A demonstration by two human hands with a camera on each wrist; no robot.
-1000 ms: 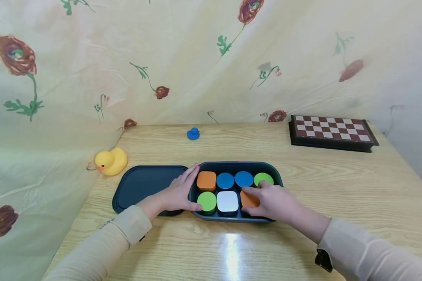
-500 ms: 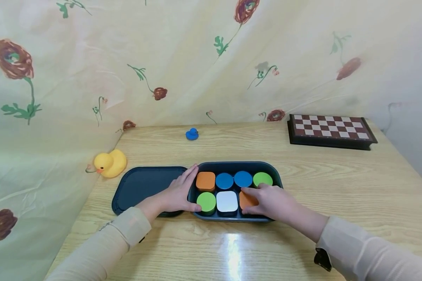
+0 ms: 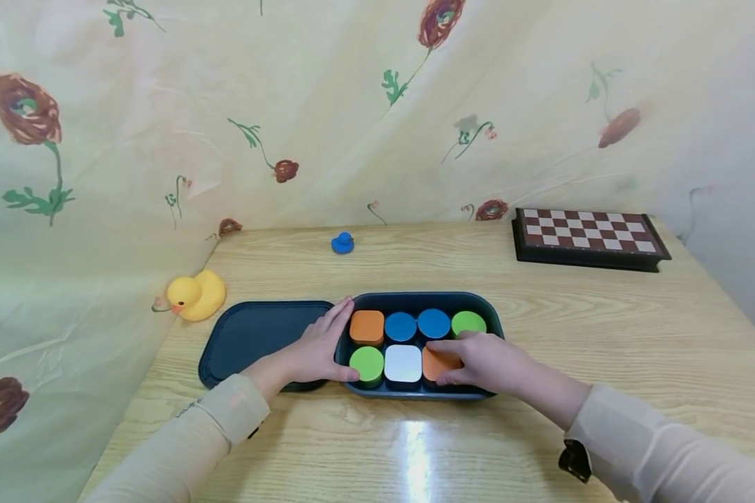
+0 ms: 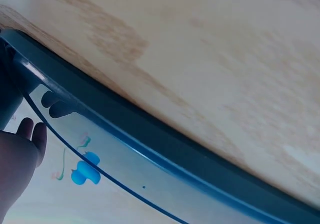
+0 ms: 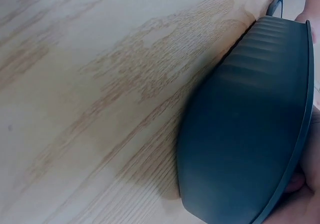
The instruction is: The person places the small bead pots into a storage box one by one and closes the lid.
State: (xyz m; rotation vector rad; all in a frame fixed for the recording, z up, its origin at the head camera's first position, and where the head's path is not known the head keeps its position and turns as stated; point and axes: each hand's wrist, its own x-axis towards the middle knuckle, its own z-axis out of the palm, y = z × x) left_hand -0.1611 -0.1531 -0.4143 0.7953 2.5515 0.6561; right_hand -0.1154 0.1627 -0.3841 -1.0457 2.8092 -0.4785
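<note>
A dark blue oblong box (image 3: 409,395) sits on the table, holding two rows of coloured pieces. My right hand (image 3: 487,360) reaches over its right end and pinches the square orange block (image 3: 439,362) in the near row, index finger on the far side and thumb on the near side. Beside that block lie a white square block (image 3: 403,363) and a round green block (image 3: 367,365). Behind are an orange block (image 3: 367,327), two round blue blocks (image 3: 400,326) and another green one (image 3: 468,322). With fingers spread straight, my left hand (image 3: 317,349) rests against the box's left end.
The dark lid (image 3: 258,342) lies left of the box, partly under my left forearm; its glossy surface (image 4: 150,184) shows in the left wrist view. Farther out are a yellow duck (image 3: 196,296), a small blue duck (image 3: 342,243) and a chessboard case (image 3: 591,239).
The orange block in my right hand has shifted slightly left, closing the gap to the white block. My left hand stays at the box's left end.
</note>
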